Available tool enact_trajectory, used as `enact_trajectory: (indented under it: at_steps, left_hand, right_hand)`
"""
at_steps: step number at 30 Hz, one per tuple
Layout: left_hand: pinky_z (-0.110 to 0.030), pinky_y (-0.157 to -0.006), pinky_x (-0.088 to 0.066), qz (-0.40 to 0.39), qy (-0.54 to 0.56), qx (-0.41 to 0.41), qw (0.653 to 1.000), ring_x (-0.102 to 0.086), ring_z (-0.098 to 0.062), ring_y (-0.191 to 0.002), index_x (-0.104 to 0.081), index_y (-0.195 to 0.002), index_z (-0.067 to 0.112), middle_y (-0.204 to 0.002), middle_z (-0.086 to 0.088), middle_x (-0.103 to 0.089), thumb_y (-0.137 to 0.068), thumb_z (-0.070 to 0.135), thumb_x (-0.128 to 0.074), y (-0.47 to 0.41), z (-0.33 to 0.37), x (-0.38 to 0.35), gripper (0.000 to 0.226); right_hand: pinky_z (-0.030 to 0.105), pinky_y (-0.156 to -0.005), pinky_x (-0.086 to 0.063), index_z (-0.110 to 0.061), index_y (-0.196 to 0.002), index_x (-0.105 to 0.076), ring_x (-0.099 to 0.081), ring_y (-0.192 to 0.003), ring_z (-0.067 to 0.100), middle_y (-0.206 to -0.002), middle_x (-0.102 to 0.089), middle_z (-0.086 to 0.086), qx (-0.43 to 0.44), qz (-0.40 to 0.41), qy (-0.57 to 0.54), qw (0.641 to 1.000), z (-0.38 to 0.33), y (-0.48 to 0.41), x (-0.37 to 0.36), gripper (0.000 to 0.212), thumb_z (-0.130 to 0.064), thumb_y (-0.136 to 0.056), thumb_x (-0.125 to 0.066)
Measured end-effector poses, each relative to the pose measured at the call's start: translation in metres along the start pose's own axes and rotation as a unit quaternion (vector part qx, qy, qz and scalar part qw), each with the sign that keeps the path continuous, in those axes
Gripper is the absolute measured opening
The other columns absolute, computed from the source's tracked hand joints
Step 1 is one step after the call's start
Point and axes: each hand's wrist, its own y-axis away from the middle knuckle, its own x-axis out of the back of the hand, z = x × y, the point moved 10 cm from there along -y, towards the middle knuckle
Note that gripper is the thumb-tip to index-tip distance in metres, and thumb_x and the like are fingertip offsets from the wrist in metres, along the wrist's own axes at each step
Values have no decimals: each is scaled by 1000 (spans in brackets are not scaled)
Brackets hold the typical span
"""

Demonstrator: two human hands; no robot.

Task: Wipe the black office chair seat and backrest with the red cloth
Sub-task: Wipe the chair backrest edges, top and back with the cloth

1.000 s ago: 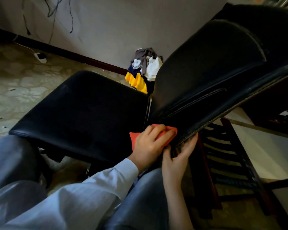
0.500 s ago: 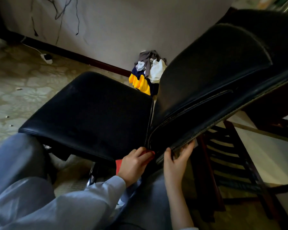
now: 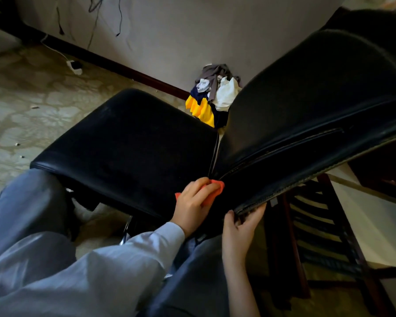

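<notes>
The black office chair lies tilted in front of me, its seat [image 3: 128, 145] to the left and its backrest [image 3: 306, 99] to the right. My left hand [image 3: 192, 202], in a pale blue sleeve, holds the red cloth [image 3: 215, 187] against the crease where seat and backrest meet. Most of the cloth is hidden under the fingers. My right hand [image 3: 238, 229] grips the backrest's near lower edge, thumb on the front face and fingers behind it.
A pile of clothes [image 3: 213, 94] in yellow, white and grey lies by the wall behind the chair. A dark wooden slatted chair [image 3: 318, 225] stands at the right. A white plug and cable [image 3: 74, 66] lie on the patterned floor. My trousered legs are at the bottom left.
My left hand drew the cloth down off the backrest's lower edge, then came back up to the seat-backrest crease. My right hand stayed on the backrest edge.
</notes>
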Motion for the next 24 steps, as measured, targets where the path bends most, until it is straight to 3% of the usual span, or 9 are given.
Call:
enact_trajectory:
  at_steps: [7,10,12,15,18,21,24]
  left_hand:
    - [-29,-71,-52,-90,-7,73,993,-63,-19,-79,-61,-110,20,-102,0,-59,-91,21,-55,52,-24,-20,20]
    - [-33,-69,-52,-144,3,188,972,-65,-19,-79,-67,-109,21,-98,7,-59,-90,36,-48,80,-48,-31,31]
    - [-30,-76,-52,-133,25,235,963,-64,-14,-85,-68,-110,19,-102,11,-54,-89,33,-52,87,-56,-29,30]
    - [-18,-84,-48,-88,59,235,966,-57,2,-94,-60,-113,27,-106,18,-49,-85,18,-57,72,-46,-16,29]
    - [-7,-87,-40,-33,86,239,967,-50,12,-99,-55,-113,30,-105,18,-46,-81,7,-59,54,-35,-3,39]
    - [-10,-86,-42,-12,101,200,975,-51,8,-98,-56,-115,27,-106,9,-49,-84,14,-59,35,-18,2,33]
    - [-24,-81,-51,-6,80,161,984,-59,-8,-91,-60,-115,21,-106,4,-54,-88,22,-57,22,-6,1,27]
  right_hand:
    - [25,-105,-31,-26,-150,-3,-32,-134,13,-153,-24,5,-9,5,21,1000,2,-1,-6,84,7,-90,-51]
    - [27,-106,-32,-26,-150,-3,-32,-132,11,-153,-24,5,-7,-6,29,1000,1,-1,-6,83,6,-90,-51]
    - [31,-109,-32,-28,-150,-4,-33,-131,10,-151,-27,4,-8,-12,27,1000,1,0,-4,84,7,-89,-51]
    - [33,-109,-33,-29,-149,-5,-35,-132,13,-151,-28,5,-10,-12,30,999,3,1,-2,84,5,-89,-52]
    - [24,-102,-33,-28,-150,-5,-34,-125,4,-151,-27,4,-13,2,29,999,4,1,-2,83,6,-89,-52]
    - [23,-102,-33,-34,-146,-6,-33,-122,-3,-145,-31,-3,-1,6,19,1000,1,2,-3,84,8,-89,-51]
    - [21,-102,-34,-41,-138,-8,-36,-123,-3,-140,-34,-4,17,7,17,1000,-3,3,-3,83,10,-88,-51]
